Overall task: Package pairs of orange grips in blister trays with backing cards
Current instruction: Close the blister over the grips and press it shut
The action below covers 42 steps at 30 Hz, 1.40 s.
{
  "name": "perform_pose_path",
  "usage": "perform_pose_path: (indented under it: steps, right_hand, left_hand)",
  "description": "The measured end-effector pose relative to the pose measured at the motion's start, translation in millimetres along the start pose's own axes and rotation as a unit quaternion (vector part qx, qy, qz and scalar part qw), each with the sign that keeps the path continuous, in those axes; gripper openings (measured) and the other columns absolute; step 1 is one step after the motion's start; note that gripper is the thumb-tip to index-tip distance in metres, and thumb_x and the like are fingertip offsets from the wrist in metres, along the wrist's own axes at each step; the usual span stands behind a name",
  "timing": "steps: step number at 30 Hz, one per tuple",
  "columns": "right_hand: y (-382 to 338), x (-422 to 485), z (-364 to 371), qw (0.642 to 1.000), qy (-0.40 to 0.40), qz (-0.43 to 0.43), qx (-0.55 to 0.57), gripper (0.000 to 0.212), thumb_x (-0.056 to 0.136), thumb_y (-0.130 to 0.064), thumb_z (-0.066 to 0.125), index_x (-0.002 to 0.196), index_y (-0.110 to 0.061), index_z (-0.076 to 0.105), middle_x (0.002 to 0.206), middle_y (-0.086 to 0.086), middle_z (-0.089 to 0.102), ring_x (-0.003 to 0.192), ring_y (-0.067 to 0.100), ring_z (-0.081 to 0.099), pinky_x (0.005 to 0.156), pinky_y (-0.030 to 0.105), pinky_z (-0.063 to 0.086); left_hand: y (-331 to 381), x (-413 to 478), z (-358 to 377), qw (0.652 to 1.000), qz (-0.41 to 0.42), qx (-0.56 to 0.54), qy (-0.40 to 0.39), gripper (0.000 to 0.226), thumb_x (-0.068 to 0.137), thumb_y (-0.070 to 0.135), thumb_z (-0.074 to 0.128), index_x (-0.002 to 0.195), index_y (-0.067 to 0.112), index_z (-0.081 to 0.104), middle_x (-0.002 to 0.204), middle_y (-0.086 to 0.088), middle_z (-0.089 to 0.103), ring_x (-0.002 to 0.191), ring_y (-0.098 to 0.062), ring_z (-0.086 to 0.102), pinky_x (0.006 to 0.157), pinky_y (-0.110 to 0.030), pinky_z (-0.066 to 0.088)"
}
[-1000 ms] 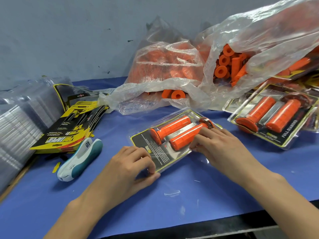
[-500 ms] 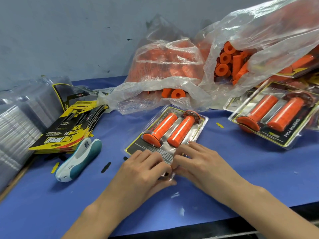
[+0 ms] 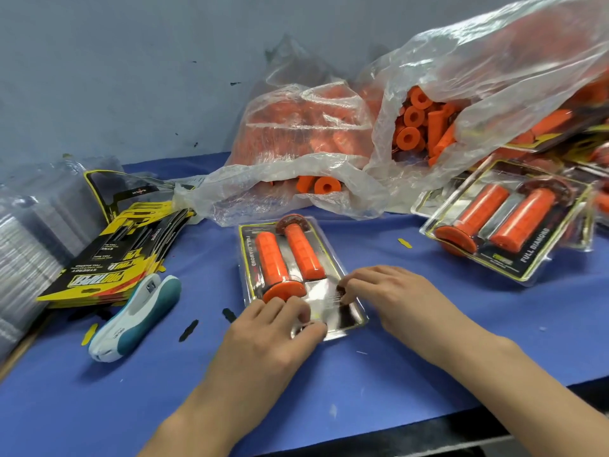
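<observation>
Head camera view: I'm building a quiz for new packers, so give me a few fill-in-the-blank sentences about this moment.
1. The blister pack under both hands holds ____ orange grips.
2. The left hand pinches the pack's ____ edge.
3. The stapler lies to the ____ of that pack.
4. The loose grips sit in clear plastic ____.

Missing words: two; near; left; bags

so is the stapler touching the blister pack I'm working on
Apart. The head view shows bare blue table between the stapler and the blister pack under both hands.
</observation>
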State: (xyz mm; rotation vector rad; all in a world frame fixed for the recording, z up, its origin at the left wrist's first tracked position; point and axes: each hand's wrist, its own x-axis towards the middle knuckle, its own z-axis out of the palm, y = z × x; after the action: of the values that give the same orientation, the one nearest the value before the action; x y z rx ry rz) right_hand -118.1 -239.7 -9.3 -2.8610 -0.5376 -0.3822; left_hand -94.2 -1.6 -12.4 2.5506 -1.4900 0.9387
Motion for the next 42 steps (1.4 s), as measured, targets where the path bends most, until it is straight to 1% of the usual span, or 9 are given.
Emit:
perform_pose_path:
  steps: [3, 5, 7, 12, 16, 20, 32, 37, 42]
  right_hand:
    - [-4, 1, 5, 0.98, 0.05, 0.127, 0.142, 0.053, 0.085, 0.003, 0.046, 0.118, -0.037, 0.057, 0.145, -0.015, 0.038, 0.103, 0.01, 0.06, 0.08, 0.032, 0.05]
    - [-6, 5, 6, 0.933, 0.101, 0.218, 0.269, 0.034, 0.097, -0.031, 0.053, 0.13, -0.036, 0.05, 0.131, -0.01, 0.05, 0.089, -0.003, 0.061, 0.074, 0.012, 0.047]
    - [-5, 11, 11, 0.903, 0.066, 0.269, 0.329, 0.047, 0.092, -0.045, 0.058, 0.136, -0.034, 0.046, 0.107, -0.014, 0.062, 0.083, -0.005, 0.06, 0.067, 0.008, 0.044]
    - [8, 16, 10, 0.927, 0.028, 0.258, 0.272, 0.033, 0.098, -0.03, 0.055, 0.131, -0.028, 0.06, 0.103, -0.008, 0.07, 0.097, 0.01, 0.064, 0.086, 0.028, 0.049]
    - [24, 15, -1, 0.931, 0.014, 0.261, 0.255, 0.029, 0.099, -0.025, 0.054, 0.124, -0.036, 0.063, 0.105, -0.012, 0.07, 0.097, 0.006, 0.063, 0.078, 0.02, 0.045]
    - [31, 15, -10, 0.937, 0.01, 0.256, 0.239, 0.029, 0.1, -0.022, 0.052, 0.12, -0.038, 0.066, 0.11, -0.011, 0.07, 0.103, 0.009, 0.061, 0.089, 0.025, 0.045]
    - [30, 16, -4, 0.936, 0.04, 0.259, 0.234, 0.031, 0.102, -0.018, 0.049, 0.123, -0.032, 0.066, 0.084, -0.025, 0.062, 0.087, 0.002, 0.053, 0.075, 0.011, 0.037]
    - [30, 16, 0, 0.934, 0.054, 0.26, 0.24, 0.032, 0.101, -0.015, 0.049, 0.121, -0.03, 0.068, 0.065, -0.033, 0.054, 0.076, 0.0, 0.042, 0.085, 0.024, 0.029]
    - [26, 15, -4, 0.92, 0.056, 0.266, 0.281, 0.029, 0.101, -0.014, 0.049, 0.111, -0.033, 0.067, 0.062, -0.007, 0.07, 0.05, 0.006, 0.064, 0.047, 0.01, 0.044]
  left_hand:
    - [5, 1, 0, 1.0, -0.016, 0.013, -0.008, 0.028, 0.082, 0.0, 0.065, 0.1, 0.022, 0.067, 0.087, -0.001, 0.053, 0.073, -0.023, 0.046, 0.068, -0.032, 0.034]
    - [9, 3, -1, 1.0, -0.016, 0.007, -0.005, 0.022, 0.085, 0.006, 0.07, 0.101, 0.022, 0.068, 0.081, -0.001, 0.05, 0.071, -0.022, 0.042, 0.066, -0.031, 0.033]
    - [14, 7, 0, 1.0, -0.006, -0.003, 0.016, 0.009, 0.092, 0.016, 0.068, 0.1, 0.02, 0.069, 0.079, 0.0, 0.048, 0.071, -0.022, 0.04, 0.067, -0.031, 0.033]
    - [1, 6, -6, 0.991, 0.033, -0.12, 0.042, 0.039, 0.1, 0.05, 0.05, 0.116, 0.019, 0.069, 0.097, 0.001, 0.062, 0.086, -0.02, 0.057, 0.083, -0.032, 0.044]
    - [-53, -7, -15, 0.984, -0.122, -0.121, 0.048, 0.028, 0.095, 0.021, 0.046, 0.115, 0.017, 0.064, 0.112, 0.002, 0.06, 0.099, -0.022, 0.057, 0.089, -0.036, 0.043]
    - [-76, -24, -8, 0.981, -0.158, -0.094, -0.06, 0.035, 0.084, 0.028, 0.044, 0.111, 0.023, 0.065, 0.111, 0.004, 0.058, 0.099, -0.02, 0.057, 0.088, -0.032, 0.04]
    - [-38, -2, -3, 0.997, -0.028, -0.075, 0.008, 0.012, 0.095, 0.022, 0.06, 0.089, 0.019, 0.069, 0.087, 0.004, 0.063, 0.078, -0.021, 0.061, 0.077, -0.032, 0.048]
    - [-16, 5, -4, 0.995, 0.023, -0.087, 0.032, 0.009, 0.097, 0.017, 0.063, 0.089, 0.017, 0.067, 0.088, 0.002, 0.061, 0.077, -0.021, 0.056, 0.072, -0.035, 0.049]
    - [-3, 8, -7, 0.994, 0.044, -0.087, 0.04, 0.013, 0.099, 0.019, 0.06, 0.088, 0.016, 0.066, 0.089, 0.002, 0.061, 0.077, -0.02, 0.054, 0.072, -0.032, 0.047]
